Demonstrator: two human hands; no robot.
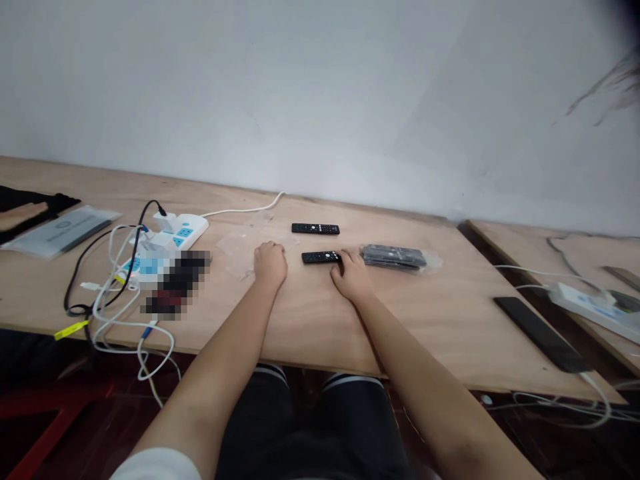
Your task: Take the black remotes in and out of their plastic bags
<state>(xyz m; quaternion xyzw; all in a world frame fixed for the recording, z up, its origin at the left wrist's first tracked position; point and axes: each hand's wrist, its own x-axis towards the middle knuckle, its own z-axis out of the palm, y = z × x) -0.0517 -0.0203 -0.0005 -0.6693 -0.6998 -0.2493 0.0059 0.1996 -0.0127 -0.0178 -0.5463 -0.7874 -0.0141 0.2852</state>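
So we've got two black remotes on the wooden table point(310, 320), lying roughly parallel, one behind the other. The one that matters for the grip is the near remote point(319, 257): it lies flat, buttons up, between our two hands but way closer to the right one. Our right hand point(351, 277) is at its right end, fingers over that tip and thumb on the side nearer to us. Most of the remote pokes out to the left of the fingers, in plain view. Honestly, we can't tell if the fingers are really pinching it or just resting on it.

Our left hand point(271, 263) is loosely curled on the table, off the remote's left end with a bit of bare wood between. It's at the right edge of a clear plastic bag point(235, 253), and we can't tell if the fingers have hold of any of that.

The far remote point(315, 229) sits just beyond, nearer the wall point(300, 100), with neither hand on it. Just right of our right hand there's a wrapped bundle point(393, 256), dark stuff in crinkly plastic. Power strip point(193, 223) with tangled cables is off to the left.
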